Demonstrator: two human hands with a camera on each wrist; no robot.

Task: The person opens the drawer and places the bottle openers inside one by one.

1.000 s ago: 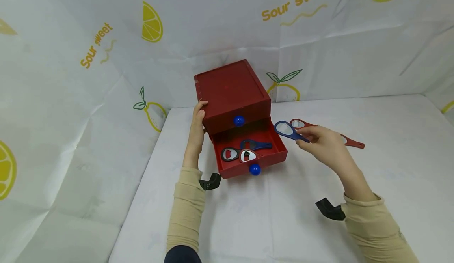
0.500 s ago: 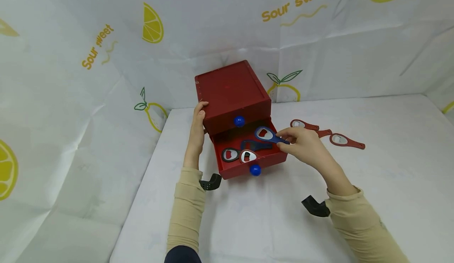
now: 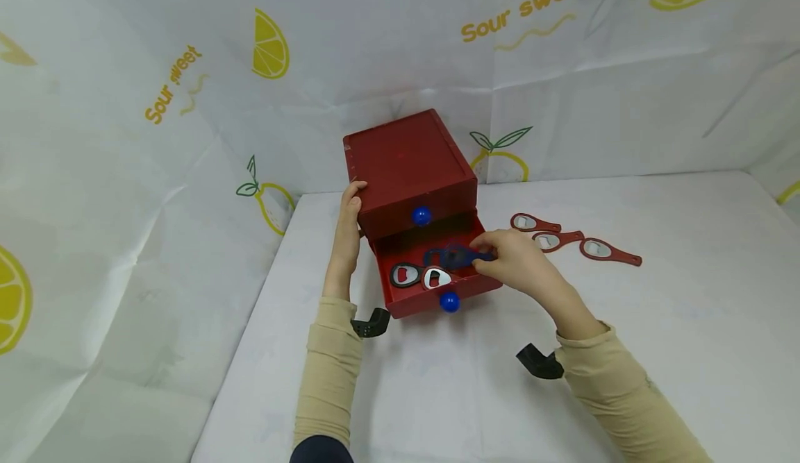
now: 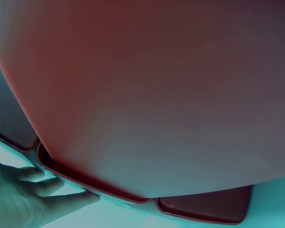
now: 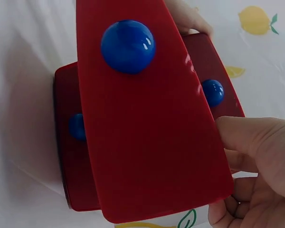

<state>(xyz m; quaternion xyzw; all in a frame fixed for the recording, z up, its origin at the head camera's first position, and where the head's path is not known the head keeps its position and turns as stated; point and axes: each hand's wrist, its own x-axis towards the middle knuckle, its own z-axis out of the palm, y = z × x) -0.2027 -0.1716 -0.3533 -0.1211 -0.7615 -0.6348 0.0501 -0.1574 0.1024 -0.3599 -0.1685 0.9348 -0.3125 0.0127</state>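
Observation:
My right hand point(image 3: 517, 262) pinches the handle end of a blue bottle opener point(image 3: 461, 257) low over the pulled-out drawer point(image 3: 409, 305). Motion blurs this opener, and it overlaps another dark blue bottle opener point(image 3: 431, 258) in the drawer. A black-rimmed bottle opener point(image 3: 405, 275) and a red-rimmed bottle opener point(image 3: 436, 278) lie near the drawer's front. My left hand point(image 3: 345, 241) rests against the left side of the red cabinet point(image 3: 406, 157), fingers extended in the left wrist view. In the right wrist view, the drawer front point(image 5: 152, 137) hides the held opener.
Three red bottle openers, one at the back point(image 3: 523, 222), one in the middle point(image 3: 547, 241) and one at the right point(image 3: 596, 248), lie on the white-covered table right of the cabinet. Blue knobs, such as the upper knob point(image 3: 421, 216), stick out from the drawers. A lemon-print cloth point(image 3: 387, 46) hangs behind.
My right hand has moved left and down with the blue bottle opener, from beside the drawer to inside its outline. The red openers on the table are now uncovered. My left hand has stayed put.

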